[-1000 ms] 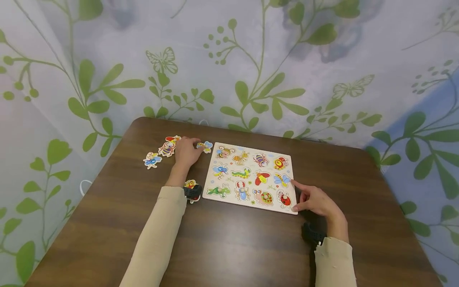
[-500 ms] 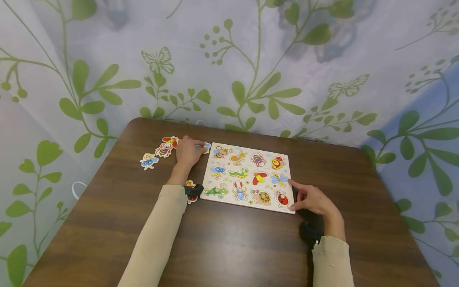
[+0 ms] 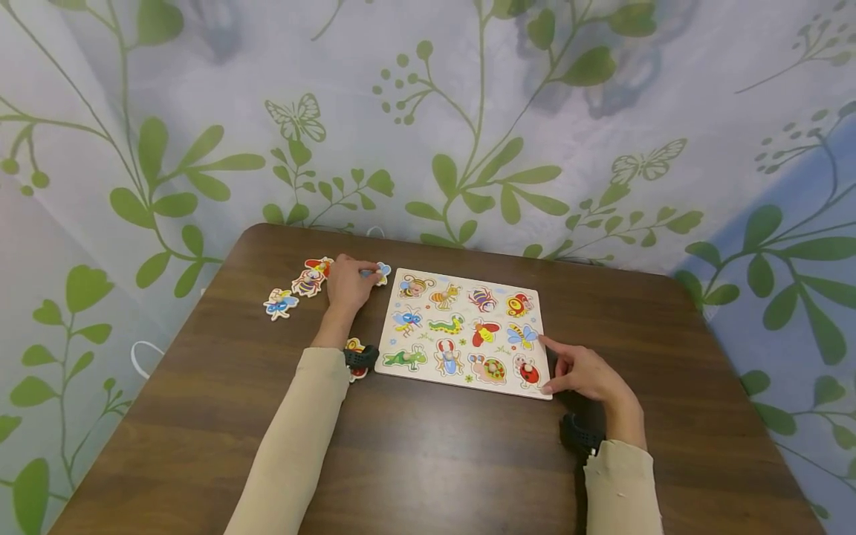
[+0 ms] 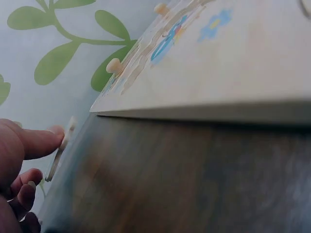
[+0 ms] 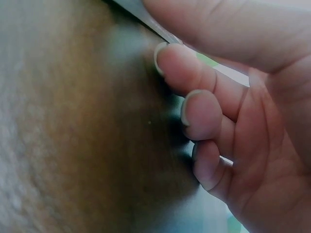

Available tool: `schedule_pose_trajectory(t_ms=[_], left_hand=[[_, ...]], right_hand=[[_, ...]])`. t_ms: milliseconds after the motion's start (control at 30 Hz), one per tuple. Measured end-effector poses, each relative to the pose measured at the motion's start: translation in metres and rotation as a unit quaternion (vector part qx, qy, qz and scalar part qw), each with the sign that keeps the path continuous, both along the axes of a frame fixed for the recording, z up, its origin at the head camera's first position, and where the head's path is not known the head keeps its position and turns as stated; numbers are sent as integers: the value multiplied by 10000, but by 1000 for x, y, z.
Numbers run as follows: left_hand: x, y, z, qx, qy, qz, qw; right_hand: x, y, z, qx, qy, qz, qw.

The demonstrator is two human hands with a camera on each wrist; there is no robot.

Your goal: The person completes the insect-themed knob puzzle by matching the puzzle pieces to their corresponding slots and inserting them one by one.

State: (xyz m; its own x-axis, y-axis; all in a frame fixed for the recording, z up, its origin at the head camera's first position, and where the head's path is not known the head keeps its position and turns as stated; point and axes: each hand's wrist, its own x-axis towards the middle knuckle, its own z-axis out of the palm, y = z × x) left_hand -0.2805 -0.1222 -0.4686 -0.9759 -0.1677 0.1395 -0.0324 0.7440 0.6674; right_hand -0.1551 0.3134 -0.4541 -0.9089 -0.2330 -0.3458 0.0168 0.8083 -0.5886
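Observation:
My left hand (image 3: 349, 284) pinches a flat blue-and-yellow winged insect puzzle piece (image 3: 383, 273) just beyond the board's far left corner. Seen edge-on in the left wrist view, the piece (image 4: 60, 151) tilts up at my fingertips. The wooden peg puzzle board (image 3: 435, 375) carries printed insects, several with round knobs. At its right edge rests my right hand (image 3: 591, 377), index finger stretched to the side and thumb at the near corner. The other fingers (image 5: 204, 114) curl loosely beside the edge in the right wrist view.
Left of my left hand lie a spider piece (image 3: 308, 282), a red-winged piece (image 3: 324, 265) partly behind it, and a blue fly piece (image 3: 279, 304). Another piece (image 3: 357, 371) is partly hidden under my left wrist strap. A leaf-patterned curtain (image 3: 468, 96) hangs behind the brown table (image 3: 435, 461).
My left hand has closed on the winged insect piece and shifted it slightly left, covering more of it. My right hand stays at the board's edge. The head view has shifted slightly.

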Motion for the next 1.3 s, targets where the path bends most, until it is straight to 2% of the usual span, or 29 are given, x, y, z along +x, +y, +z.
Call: schedule_pose_trajectory(t_ms=[200,567,833,1000,1167,1233,1300], left_hand=[[3,3,8,185,226,2,9996],[7,26,24,309,410,-540,9972],[15,44,33,133,609,-787,9949],[18,66,34,63,576,-1207,9910],[27,89,37,-37,392,-1668,9852],[32,102,41,-182,301,-1892,9813],[36,117,47,-347,248,-2227,9739]], right_hand=[[0,0,0,-43,17,0,10000],[2,3,-1,-7,20,19,10000],[1,3,-1,-32,4,24,10000],[3,5,1,-120,136,43,9998],[4,1,1,-166,114,73,9998],[4,0,1,-143,71,39,9999],[4,0,1,-145,65,-1,9999]])
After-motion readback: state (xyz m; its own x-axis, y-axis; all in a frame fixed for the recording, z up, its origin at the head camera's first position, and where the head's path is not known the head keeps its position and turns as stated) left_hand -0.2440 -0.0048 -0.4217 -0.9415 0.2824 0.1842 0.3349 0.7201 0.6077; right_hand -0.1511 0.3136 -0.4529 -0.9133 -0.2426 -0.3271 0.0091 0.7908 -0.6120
